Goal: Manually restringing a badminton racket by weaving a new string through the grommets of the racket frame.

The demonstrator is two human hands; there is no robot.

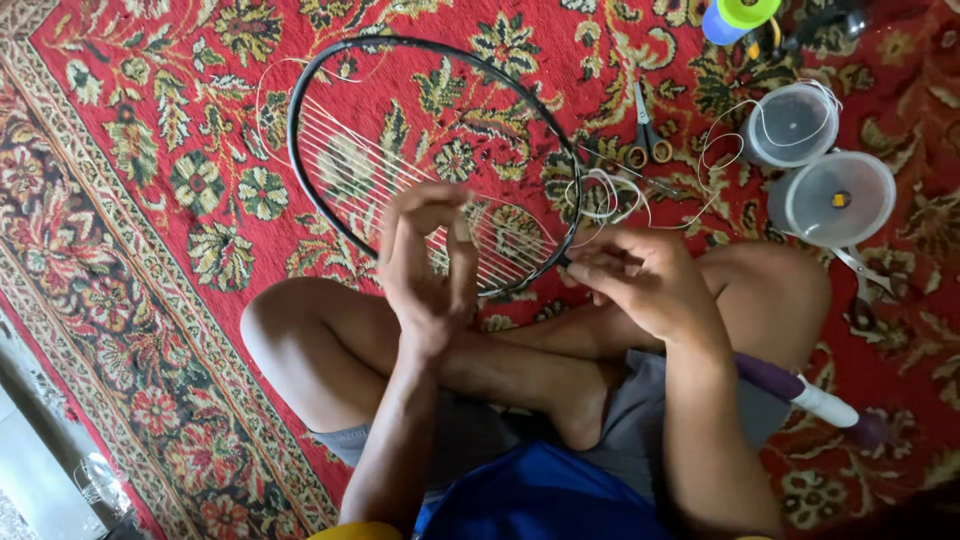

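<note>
A black racket frame [330,195] with several white strings partly strung across it lies over my crossed legs on a red patterned carpet. My left hand [428,262] is raised over the strings, fingers loosely curled, pinching a thin white string. My right hand [650,280] grips the frame's rim near the throat, with loops of loose white string [610,195] just above it. The racket's purple-and-white handle [800,390] sticks out behind my right forearm.
Scissors [648,135] lie on the carpet beyond the frame. Two clear round plastic containers [838,198] sit at the upper right, with a blue and green spool [738,18] above them. A metal tool [865,272] lies next to the containers. Bare floor [30,460] shows at the lower left.
</note>
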